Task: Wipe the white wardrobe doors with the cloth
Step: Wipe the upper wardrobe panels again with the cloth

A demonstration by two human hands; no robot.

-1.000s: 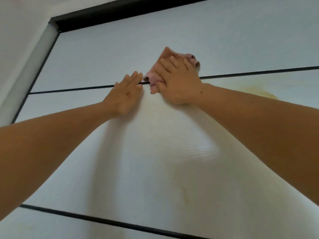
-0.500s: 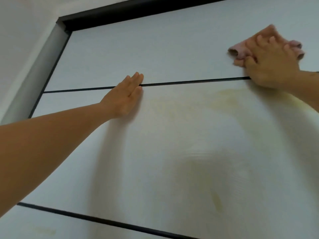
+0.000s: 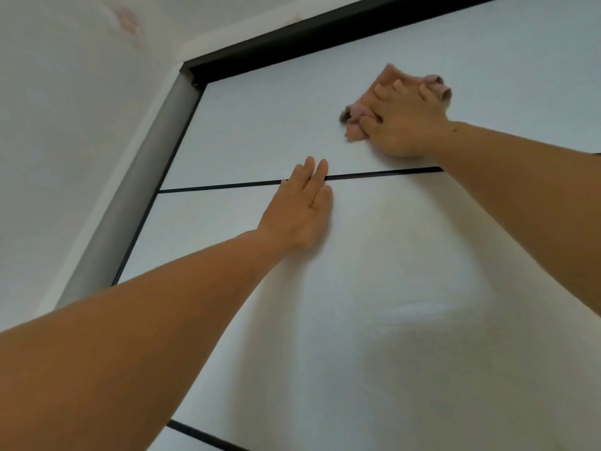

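The pink cloth (image 3: 356, 112) is pressed flat against the top panel of the white wardrobe door (image 3: 374, 288), near the door's upper edge and its black top frame (image 3: 325, 27). The right hand (image 3: 401, 117) covers it, fingers spread over the cloth, arm stretched up. The left hand (image 3: 300, 208) lies open and flat lower down, holding nothing, 2 fingertips crossing the black dividing line (image 3: 221, 186), toward the door's left edge.

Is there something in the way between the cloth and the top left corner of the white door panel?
Nothing visible. The cloth under the right hand has bare upper panel up to the black frame. The left hand rests lower, across the black strip.
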